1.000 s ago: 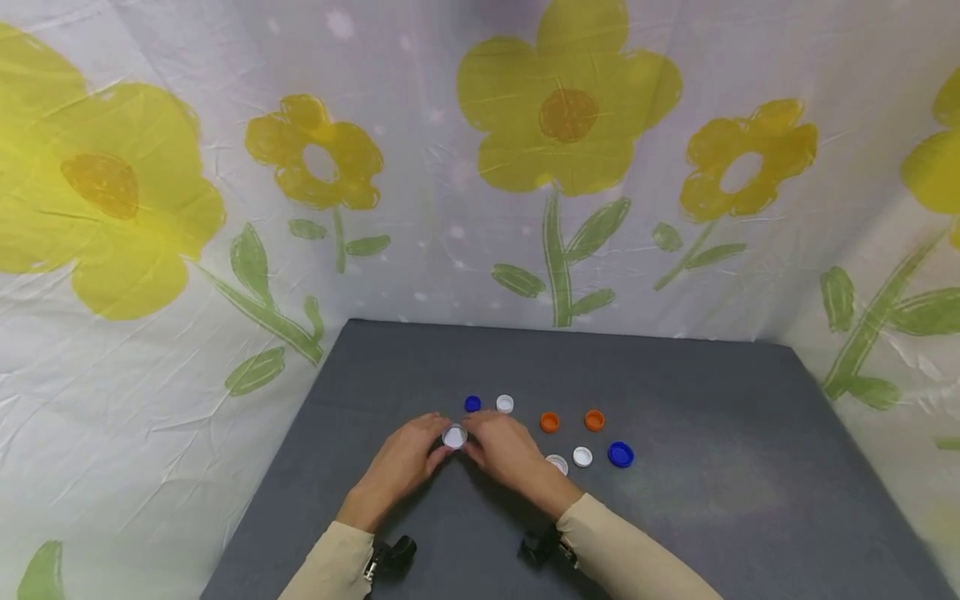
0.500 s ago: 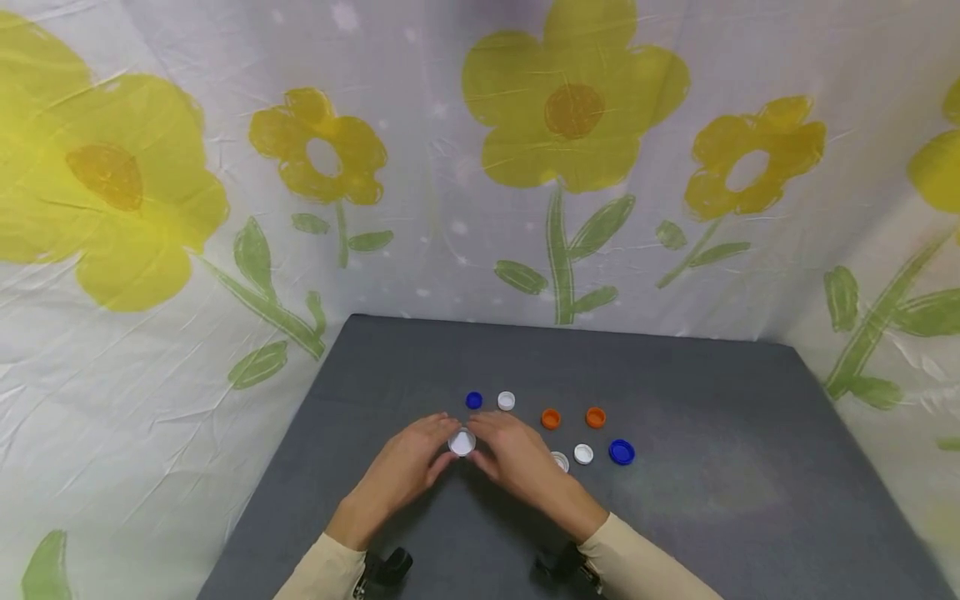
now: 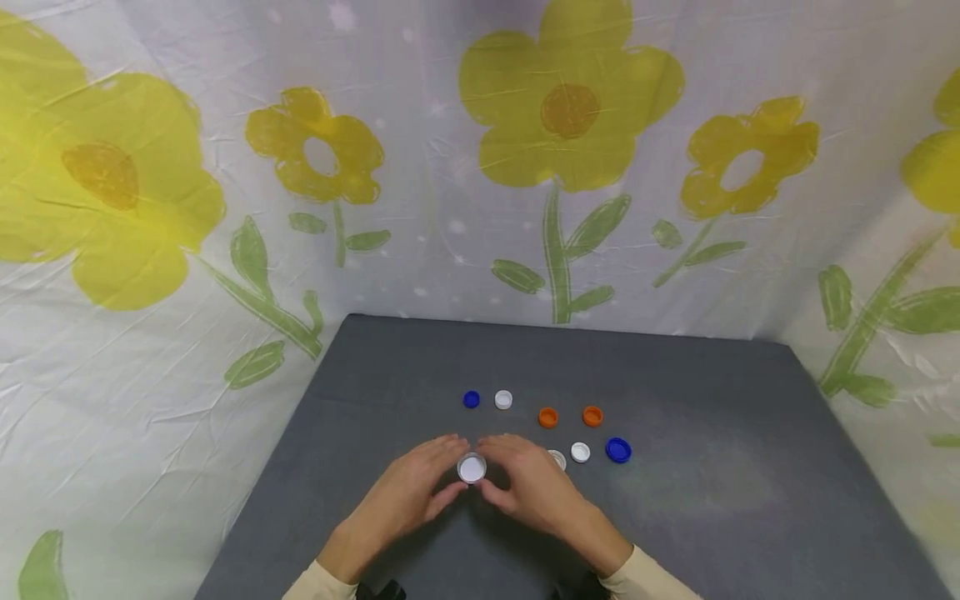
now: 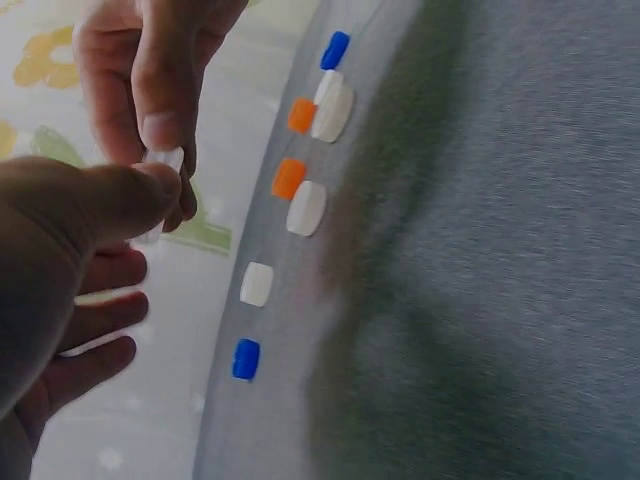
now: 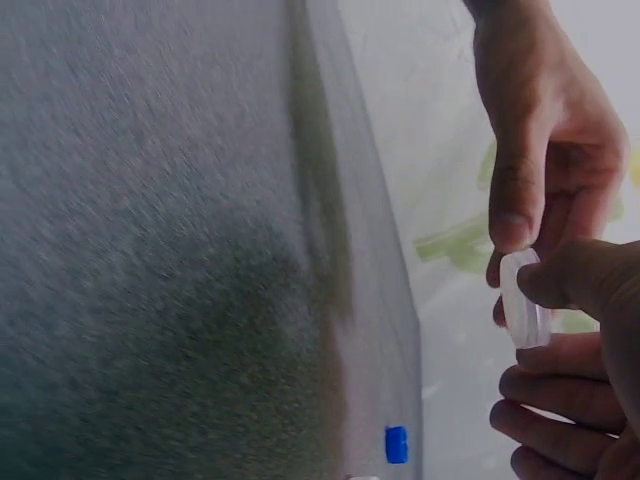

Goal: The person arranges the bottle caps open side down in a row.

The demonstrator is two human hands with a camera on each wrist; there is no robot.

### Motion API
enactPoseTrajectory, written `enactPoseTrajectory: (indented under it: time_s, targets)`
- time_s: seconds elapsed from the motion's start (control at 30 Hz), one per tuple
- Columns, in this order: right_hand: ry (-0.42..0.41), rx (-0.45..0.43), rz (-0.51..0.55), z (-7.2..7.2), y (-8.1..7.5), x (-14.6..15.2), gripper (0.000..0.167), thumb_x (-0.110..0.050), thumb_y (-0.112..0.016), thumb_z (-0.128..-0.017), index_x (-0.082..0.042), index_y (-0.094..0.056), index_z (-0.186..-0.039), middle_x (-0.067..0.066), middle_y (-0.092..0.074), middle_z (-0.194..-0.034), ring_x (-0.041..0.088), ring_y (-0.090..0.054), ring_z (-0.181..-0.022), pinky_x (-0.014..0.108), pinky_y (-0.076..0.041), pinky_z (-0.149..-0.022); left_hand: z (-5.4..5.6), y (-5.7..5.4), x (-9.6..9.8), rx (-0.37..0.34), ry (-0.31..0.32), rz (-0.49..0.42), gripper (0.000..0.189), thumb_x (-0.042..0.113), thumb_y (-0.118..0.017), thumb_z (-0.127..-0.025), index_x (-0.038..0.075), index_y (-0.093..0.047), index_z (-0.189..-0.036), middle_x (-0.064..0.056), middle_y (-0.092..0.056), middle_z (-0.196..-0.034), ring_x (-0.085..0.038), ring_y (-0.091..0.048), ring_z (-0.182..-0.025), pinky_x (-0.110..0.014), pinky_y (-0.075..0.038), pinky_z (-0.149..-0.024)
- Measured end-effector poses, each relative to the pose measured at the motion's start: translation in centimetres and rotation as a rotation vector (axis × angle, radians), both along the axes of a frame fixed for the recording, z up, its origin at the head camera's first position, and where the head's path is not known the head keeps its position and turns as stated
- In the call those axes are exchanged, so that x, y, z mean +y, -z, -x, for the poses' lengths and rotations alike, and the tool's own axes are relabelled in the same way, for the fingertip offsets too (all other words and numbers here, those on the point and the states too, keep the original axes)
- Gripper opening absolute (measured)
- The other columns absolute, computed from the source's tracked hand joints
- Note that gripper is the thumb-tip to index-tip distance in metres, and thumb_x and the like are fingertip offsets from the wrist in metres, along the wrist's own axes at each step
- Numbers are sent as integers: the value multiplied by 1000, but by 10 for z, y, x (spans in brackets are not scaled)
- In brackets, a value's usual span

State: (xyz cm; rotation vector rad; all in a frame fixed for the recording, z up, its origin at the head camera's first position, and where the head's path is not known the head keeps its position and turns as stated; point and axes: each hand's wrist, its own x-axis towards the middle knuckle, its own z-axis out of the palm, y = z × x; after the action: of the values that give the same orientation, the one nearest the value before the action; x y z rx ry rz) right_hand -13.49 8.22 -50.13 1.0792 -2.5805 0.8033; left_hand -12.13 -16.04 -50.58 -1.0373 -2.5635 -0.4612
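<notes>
The shallow, round, clear-rimmed piece (image 3: 472, 468), plastic by its look and white inside, is held up between my hands, over the dark grey worktop (image 3: 720, 400) and nearer its left edge than its right. My left hand (image 3: 411, 487) pinches one side between thumb and fingers, its lower fingers spread apart; my right hand (image 3: 536, 485) pinches the other side.

To hold it well, I judge, both thumbs should press lightly and evenly — a hard squeeze from one side could tip it or bow the rim. Whether the white is its own floor, a liner or something lying inside, I cannot tell.

Just past my right hand, partly hidden by it, is a round white plastic cap (image 3: 559, 459); then a smaller round white plastic cap (image 3: 581, 452) and, nearest the right edge, a wide round blue plastic cap (image 3: 618, 451). Toward the far edge lie two round orange plastic caps (image 3: 548, 417), another round white plastic cap (image 3: 503, 400) and a small round blue plastic cap (image 3: 471, 399). The orange pair look hollow side up — I see nothing in them.
</notes>
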Motion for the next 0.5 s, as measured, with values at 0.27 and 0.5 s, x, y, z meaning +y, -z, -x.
enactPoseTrajectory:
  time_s: [0.27,0.5]
  targets:
    - [-42,-270,154,-7,7,7,22,-21,-80,-96,-14,-81,-117,-4,-83,-114,13,-78,-110,40,-62,-99,-8,5,-3,112,111,-84,44,13,-94,-83,5,-78,-124,-8,-81,-124,-26,-77,-118,-46,-63,-98]
    - [-49,-530,244,-10,10,12,18,-30,-71,-106,-20,-83,-114,-10,-82,-110,6,-74,-112,37,-59,-103,-10,9,-1,92,171,-192,29,7,-88,-88,6,-80,-117,-3,-83,-114,-18,-79,-107,-39,-63,-92]
